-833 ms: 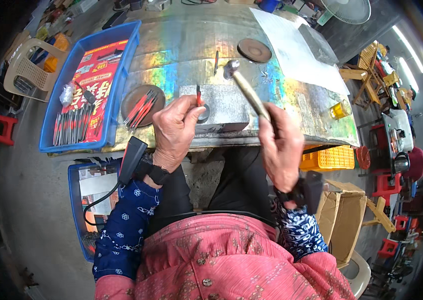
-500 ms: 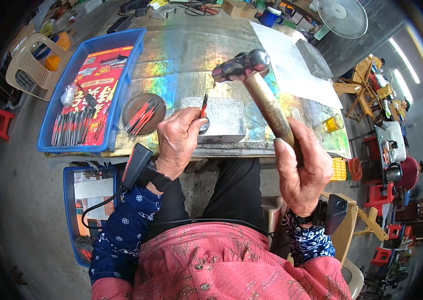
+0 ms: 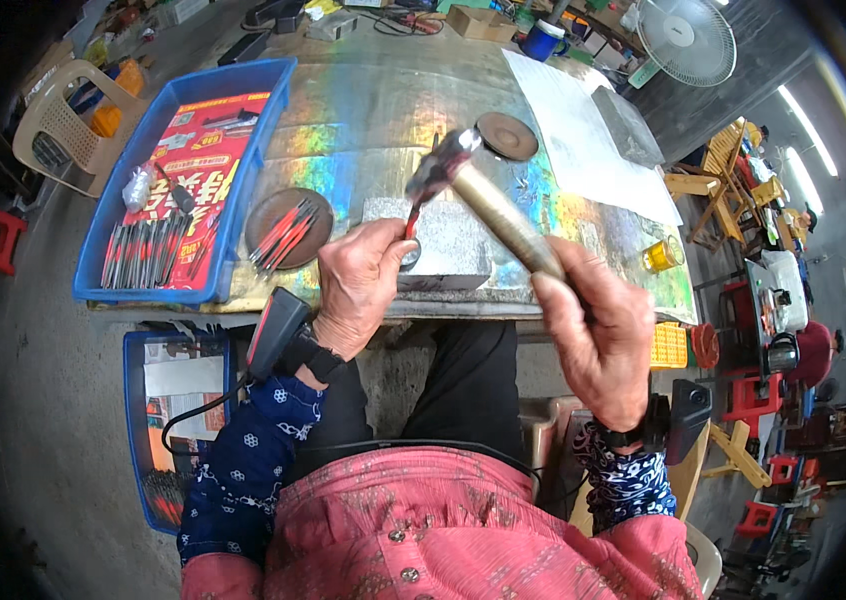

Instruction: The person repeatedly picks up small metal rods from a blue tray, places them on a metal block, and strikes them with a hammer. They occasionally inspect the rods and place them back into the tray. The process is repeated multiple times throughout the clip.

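My left hand point(image 3: 355, 285) pinches a slim red-and-black rod point(image 3: 412, 222), which stands nearly upright at the left side of a grey stone block point(image 3: 458, 240). By its fingertips is a small dark round piece point(image 3: 410, 256), partly hidden. Closed around the lower end of a wooden handle, my right hand point(image 3: 603, 335) holds a hammer point(image 3: 503, 215). The hammer's metal head, smeared by motion, is close above the rod's upper end; whether they touch I cannot tell. Left of the block, several similar rods point(image 3: 285, 236) lie on a round brown plate point(image 3: 261, 208).
A blue tray point(image 3: 278, 105) with bundled rods and red printed paper stands on the table's left. Farther back lie a brown disc point(image 3: 508, 136) and white paper point(image 3: 583, 140). A yellow jar point(image 3: 660, 255) is near the right edge. Below left sits another blue bin point(image 3: 133, 420).
The hammer head has come down and leftward toward the rod, bringing the brown disc behind it into view. My right hand has shifted slightly left; my left hand stays nearly in place.
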A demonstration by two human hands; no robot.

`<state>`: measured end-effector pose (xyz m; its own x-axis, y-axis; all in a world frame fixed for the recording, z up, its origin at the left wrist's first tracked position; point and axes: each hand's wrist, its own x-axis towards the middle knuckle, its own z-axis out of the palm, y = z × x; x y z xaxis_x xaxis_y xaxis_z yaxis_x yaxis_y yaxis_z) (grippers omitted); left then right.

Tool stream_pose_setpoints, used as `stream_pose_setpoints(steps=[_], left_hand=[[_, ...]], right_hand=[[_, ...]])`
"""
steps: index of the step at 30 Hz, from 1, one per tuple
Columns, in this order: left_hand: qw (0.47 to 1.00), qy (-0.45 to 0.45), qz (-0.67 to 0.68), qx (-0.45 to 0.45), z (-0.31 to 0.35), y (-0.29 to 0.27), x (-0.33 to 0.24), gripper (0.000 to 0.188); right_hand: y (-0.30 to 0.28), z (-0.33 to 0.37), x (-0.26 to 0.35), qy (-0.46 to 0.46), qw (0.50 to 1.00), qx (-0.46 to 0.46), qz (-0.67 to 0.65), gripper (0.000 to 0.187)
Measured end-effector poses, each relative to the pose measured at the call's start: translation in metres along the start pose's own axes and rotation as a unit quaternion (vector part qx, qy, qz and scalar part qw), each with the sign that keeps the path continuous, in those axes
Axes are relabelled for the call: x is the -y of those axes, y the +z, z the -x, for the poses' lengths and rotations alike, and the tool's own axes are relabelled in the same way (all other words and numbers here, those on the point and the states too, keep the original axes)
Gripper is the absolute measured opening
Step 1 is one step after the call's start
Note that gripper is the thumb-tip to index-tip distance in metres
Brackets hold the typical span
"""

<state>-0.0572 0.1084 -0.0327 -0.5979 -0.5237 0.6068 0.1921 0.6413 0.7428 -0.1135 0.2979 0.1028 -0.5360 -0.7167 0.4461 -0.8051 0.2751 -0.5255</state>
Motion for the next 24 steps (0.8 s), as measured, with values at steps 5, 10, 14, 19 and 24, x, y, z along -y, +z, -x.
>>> stream_pose_setpoints(steps=[5, 10, 14, 19, 24], left_hand=[[1.000, -0.011, 0.007, 0.009, 0.000, 0.001, -0.001, 0.013], [1.000, -0.019, 0.008, 0.017, 0.000, -0.001, -0.001, 0.012], [1.000, -0.014, 0.026, -0.003, 0.000, 0.001, -0.001, 0.015], [1.000, -0.018, 0.020, 0.009, 0.000, -0.001, 0.001, 0.013], [1.000, -0.020, 0.020, 0.003, 0.001, -0.001, 0.001, 0.016]], right_hand=[[-0.009, 0.003, -0.001, -0.016, 1.000, -0.007, 0.003, 0.023], [-0.006, -0.001, 0.000, -0.055, 0.997, -0.044, -0.003, 0.024], [-0.016, -0.001, 0.009, -0.016, 1.000, -0.010, -0.001, 0.024], [-0.013, -0.007, 0.014, -0.009, 0.999, -0.025, -0.023, 0.022], [-0.005, -0.007, 0.003, 0.020, 0.998, 0.014, -0.055, 0.020]])
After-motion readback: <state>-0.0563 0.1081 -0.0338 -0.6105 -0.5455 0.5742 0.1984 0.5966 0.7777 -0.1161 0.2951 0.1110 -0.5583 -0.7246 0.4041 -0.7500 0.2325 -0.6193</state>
